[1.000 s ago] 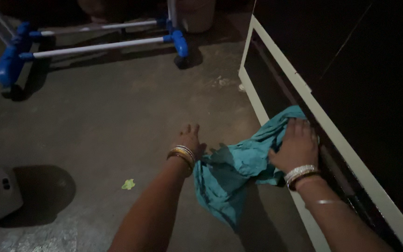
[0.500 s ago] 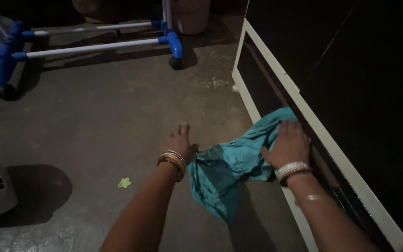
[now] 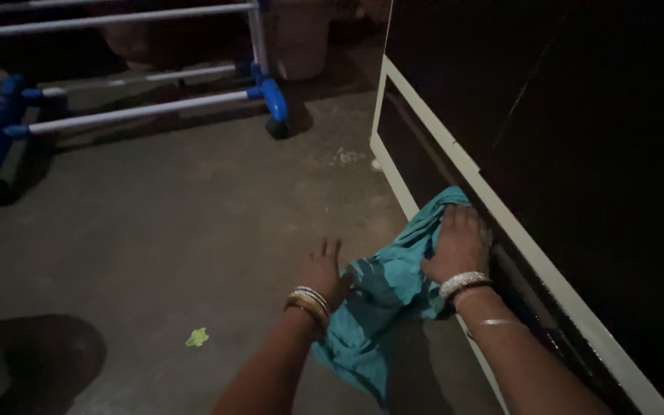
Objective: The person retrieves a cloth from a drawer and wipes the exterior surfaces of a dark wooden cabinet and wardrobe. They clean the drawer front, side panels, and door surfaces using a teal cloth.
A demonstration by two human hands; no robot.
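A teal cloth (image 3: 382,296) is pressed against the white frame (image 3: 455,157) at lower centre by the right hand (image 3: 461,246), palm flat. The left hand (image 3: 323,269), fingers spread, is laid flat on the floor (image 3: 178,215) beside it. A drying rack (image 3: 132,107) stands upper left.

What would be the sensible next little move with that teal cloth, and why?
Probably slide the right hand and teal cloth further along the white frame: the cloth is pressed against it, while the left hand rests flat on the floor.
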